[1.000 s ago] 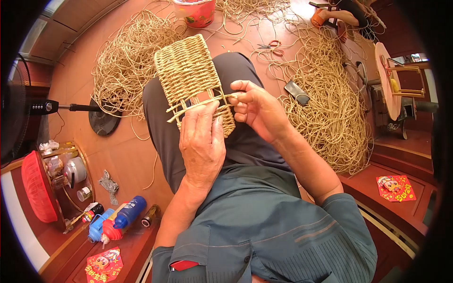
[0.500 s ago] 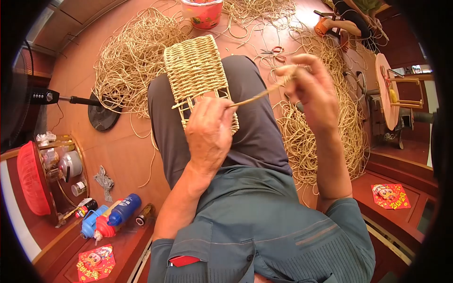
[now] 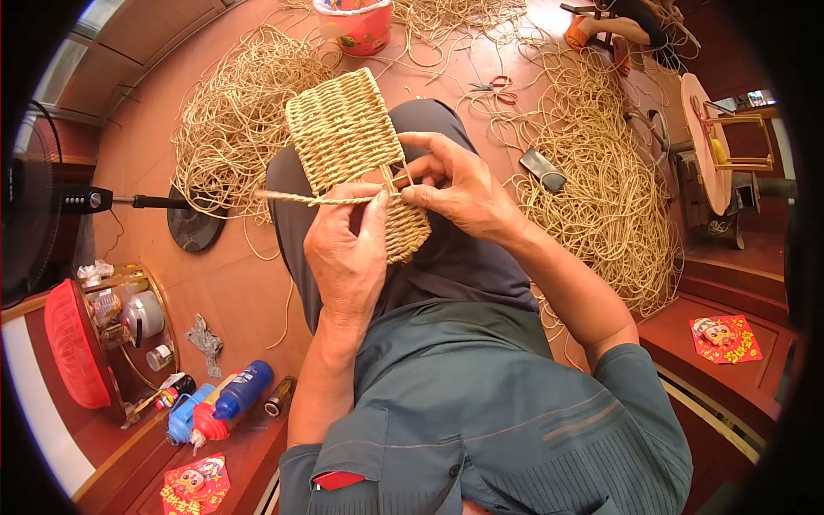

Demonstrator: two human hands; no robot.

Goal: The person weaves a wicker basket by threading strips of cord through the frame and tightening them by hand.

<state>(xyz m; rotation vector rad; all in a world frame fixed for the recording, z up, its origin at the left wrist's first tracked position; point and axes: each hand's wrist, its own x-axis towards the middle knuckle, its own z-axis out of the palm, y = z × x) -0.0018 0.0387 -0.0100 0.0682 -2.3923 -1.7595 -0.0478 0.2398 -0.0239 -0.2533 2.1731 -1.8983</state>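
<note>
On my lap lies a small woven basket of straw-coloured cord, with an unwoven gap of bare uprights between two woven bands. My left hand pinches a twisted cord between thumb and forefinger at the gap, and the cord's loose end sticks out to the left. On the gap's other side, my right hand is closed around an upright at the basket's right edge, thumb in front and fingers partly behind. Whether its fingertips also hold the cord is hidden.
Heaps of loose cord lie on the floor at left and right, with a phone on the right heap. Red-handled scissors lie ahead. A fan stand and bottles are at left. Another person's arm shows at top right.
My right hand has come down from the raised, stretched cord to the basket's right edge. The cord now runs out to the left, in my left hand's pinch. The basket has tilted slightly.
</note>
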